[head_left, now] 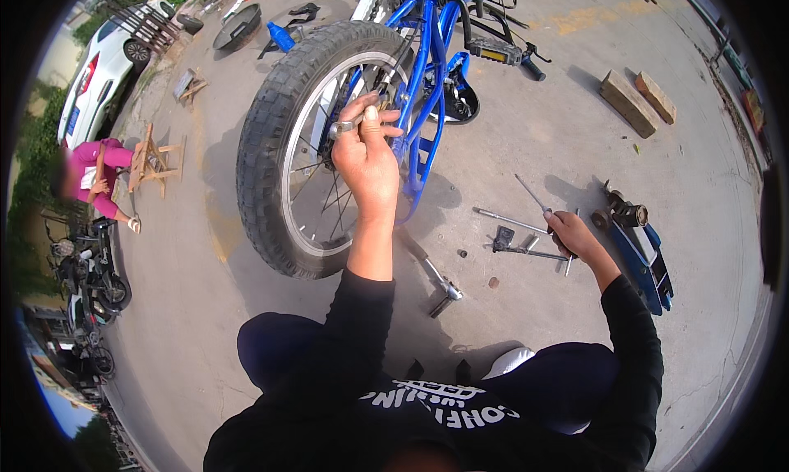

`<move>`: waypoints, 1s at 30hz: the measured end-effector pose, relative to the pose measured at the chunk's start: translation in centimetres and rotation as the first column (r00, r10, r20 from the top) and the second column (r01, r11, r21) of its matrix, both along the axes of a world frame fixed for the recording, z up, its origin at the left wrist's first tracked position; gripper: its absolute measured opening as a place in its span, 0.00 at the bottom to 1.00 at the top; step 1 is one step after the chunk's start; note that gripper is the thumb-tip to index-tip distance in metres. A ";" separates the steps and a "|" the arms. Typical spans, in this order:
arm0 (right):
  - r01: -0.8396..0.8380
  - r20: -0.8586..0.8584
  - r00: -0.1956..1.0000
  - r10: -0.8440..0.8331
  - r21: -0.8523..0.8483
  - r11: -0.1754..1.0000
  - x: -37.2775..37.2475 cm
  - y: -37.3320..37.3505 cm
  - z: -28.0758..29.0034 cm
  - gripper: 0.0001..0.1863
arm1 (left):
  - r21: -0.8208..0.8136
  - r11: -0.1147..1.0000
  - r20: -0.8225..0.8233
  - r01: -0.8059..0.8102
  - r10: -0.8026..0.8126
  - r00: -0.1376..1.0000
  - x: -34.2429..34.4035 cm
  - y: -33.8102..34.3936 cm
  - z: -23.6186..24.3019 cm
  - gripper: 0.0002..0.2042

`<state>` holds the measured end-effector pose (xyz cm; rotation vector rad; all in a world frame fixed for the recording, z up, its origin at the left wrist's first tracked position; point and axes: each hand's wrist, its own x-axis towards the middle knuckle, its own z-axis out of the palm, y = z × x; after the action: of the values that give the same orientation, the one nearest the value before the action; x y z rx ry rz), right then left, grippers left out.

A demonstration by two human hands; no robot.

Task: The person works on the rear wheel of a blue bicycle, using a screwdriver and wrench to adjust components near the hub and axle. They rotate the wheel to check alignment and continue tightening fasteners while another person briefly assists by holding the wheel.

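My left hand (pixel 367 161) is raised in front of the wheel (pixel 279 151) of a blue bicycle (pixel 427 69), close to its hub. Its thumb and fingers close on a silver metal tool (pixel 339 130); the fingers hide most of it, so its exact kind is unclear. Lower right, my right hand (pixel 573 235) grips a screwdriver (pixel 532 192) with its thin shaft pointing up and left. Beneath that hand on the ground lie a long metal rod (pixel 511 220) and a T-handled wrench (pixel 538 252). A ratchet wrench (pixel 442 284) rests below the wheel.
A blue floor jack (pixel 645 254) stands right of my right hand. Two blocks (pixel 629 104) lie farther off. At the far left, a person in pink (pixel 103 172) sits near a wooden stool (pixel 154 161); motorbikes (pixel 86 279) and a white car (pixel 103 73) are parked there. A black basin (pixel 238 28) sits behind the wheel.
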<state>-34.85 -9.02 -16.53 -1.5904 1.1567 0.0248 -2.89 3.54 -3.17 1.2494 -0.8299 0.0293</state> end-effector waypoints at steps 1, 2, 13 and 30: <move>0.013 0.003 1.000 -0.013 -0.005 1.000 -0.6 0.6 -1.9 0.23 | 0.010 1.000 -0.024 0.009 -0.009 1.000 0.2 0.1 0.0 0.11; 0.024 0.006 1.000 -0.024 -0.007 1.000 -1.0 1.1 -3.2 0.23 | 0.000 1.000 -0.029 -0.006 0.006 1.000 0.4 0.0 0.2 0.12; -0.260 -0.197 0.964 0.180 -0.544 0.798 0.0 -1.0 -13.6 0.18 | 0.242 0.970 0.175 -0.038 -0.005 0.985 1.4 -0.7 3.3 0.10; -0.318 -0.251 0.947 0.199 -0.809 0.494 6.0 -4.9 -19.4 0.17 | 0.176 0.973 -0.039 0.148 -0.144 0.989 2.3 0.0 5.0 0.10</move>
<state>-28.87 -13.95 -35.90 -2.6814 1.0518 -0.2954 -0.55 3.54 1.87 1.3502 -0.9149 -0.1835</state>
